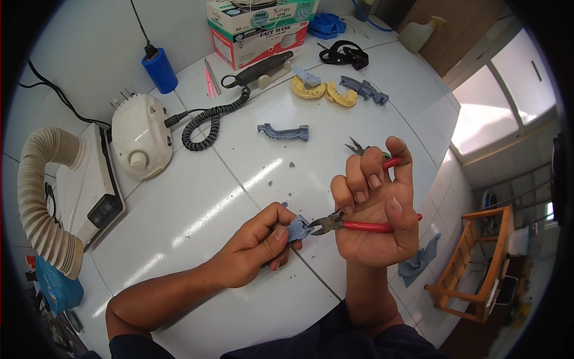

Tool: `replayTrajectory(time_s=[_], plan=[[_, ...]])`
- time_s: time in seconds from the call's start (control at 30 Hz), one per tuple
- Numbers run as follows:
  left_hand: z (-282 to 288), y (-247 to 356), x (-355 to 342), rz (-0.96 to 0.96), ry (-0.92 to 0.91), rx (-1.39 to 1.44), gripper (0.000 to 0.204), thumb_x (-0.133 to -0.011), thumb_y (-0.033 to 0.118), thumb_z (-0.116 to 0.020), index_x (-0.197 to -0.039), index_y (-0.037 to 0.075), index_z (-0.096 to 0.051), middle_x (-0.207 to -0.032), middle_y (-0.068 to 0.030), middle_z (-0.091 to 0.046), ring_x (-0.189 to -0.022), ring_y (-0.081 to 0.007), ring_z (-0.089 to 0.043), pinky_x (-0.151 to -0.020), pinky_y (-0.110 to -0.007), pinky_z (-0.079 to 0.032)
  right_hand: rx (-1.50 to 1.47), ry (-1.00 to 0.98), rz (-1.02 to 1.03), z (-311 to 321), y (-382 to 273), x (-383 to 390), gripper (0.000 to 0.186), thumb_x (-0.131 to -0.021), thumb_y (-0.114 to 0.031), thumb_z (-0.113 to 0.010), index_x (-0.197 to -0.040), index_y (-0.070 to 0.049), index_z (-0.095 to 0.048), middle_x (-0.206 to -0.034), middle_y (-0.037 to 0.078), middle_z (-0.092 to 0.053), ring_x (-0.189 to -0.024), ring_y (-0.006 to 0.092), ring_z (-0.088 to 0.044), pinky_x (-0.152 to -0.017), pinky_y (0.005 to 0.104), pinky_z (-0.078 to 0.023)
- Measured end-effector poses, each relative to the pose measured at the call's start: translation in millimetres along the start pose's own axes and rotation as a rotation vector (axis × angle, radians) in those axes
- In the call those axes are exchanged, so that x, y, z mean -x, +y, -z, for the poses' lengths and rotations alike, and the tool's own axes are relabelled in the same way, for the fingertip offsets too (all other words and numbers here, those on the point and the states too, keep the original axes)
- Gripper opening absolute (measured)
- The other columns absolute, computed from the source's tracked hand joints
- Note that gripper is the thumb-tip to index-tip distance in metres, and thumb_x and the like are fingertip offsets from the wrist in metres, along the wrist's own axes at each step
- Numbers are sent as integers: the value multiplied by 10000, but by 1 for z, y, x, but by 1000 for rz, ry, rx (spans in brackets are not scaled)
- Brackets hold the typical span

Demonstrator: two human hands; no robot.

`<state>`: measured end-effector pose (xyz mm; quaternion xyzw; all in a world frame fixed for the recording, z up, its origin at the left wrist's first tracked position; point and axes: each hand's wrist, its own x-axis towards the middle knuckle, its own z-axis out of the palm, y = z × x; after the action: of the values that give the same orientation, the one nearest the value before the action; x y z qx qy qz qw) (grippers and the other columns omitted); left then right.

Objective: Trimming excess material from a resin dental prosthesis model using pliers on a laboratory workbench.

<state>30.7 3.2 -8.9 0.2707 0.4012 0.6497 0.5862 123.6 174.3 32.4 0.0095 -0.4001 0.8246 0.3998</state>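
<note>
My left hand (251, 246) is closed around a small blue-grey resin piece (297, 229), pinched between thumb and fingers; part of it is hidden in the grip. A pair of cutting pliers with red handles (372, 227) is in my right hand (375, 206), palm turned up and handles spread wide. The pliers' jaws touch or nearly touch the right edge of the piece. Behind my right fingers, the tip of another pair of pliers (356, 147) shows on the table. Blue-grey crumbs (291, 164) are scattered beyond my left hand.
A curved blue-grey resin part (284, 132) lies mid-table. Farther back are yellow dental models (341, 96), another blue-grey part (365, 90), a black handpiece (263, 69) and stacked boxes (257, 48). At left stand a white control unit (140, 140) and a ribbed hose (39, 185).
</note>
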Motion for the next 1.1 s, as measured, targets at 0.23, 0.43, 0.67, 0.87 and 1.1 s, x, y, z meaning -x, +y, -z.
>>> replayTrajectory(time_s=[0.23,0.43,0.67,0.87,1.1], plan=[[-2,2,0,12,8,4,295,-1112,332,-398,-1137,48,-473,-902,-45,-544,-632,-66,-408,-624,-235,-363,21,8,-75,-1,0,-2,767,-746,-244,-587,-1417,17,-322,-938,84,-378,-755,156,-399,-587,286,-374],[-3,3,0,19,19,-12,298,-1113,326,-394,-1132,41,-478,-886,-40,-543,-619,-60,-403,-606,-229,-355,28,7,-62,-1,2,-2,765,-743,-235,-582,-1414,23,-320,-943,87,-382,-752,157,-397,-588,288,-373],[-3,4,0,34,5,-13,313,-1110,332,-409,-1146,31,-484,-924,-46,-568,-611,-54,-402,-590,-221,-349,-102,-2,-204,2,-2,-2,791,-696,-142,-571,-1422,22,-303,-979,95,-384,-783,162,-395,-653,322,-389],[-1,1,0,36,-8,35,322,-1107,339,-418,-1143,26,-485,-922,-41,-569,-606,-50,-389,-582,-225,-339,-128,-34,-208,6,2,-2,731,-716,-149,-548,-1391,18,-321,-971,87,-380,-762,152,-387,-646,315,-379],[-1,0,0,12,-5,82,309,-1111,326,-402,-1105,28,-482,-894,-30,-543,-587,-55,-365,-572,-230,-331,-132,-15,-157,5,9,0,685,-724,-167,-537,-1363,-7,-346,-940,71,-364,-732,145,-365,-609,294,-351]])
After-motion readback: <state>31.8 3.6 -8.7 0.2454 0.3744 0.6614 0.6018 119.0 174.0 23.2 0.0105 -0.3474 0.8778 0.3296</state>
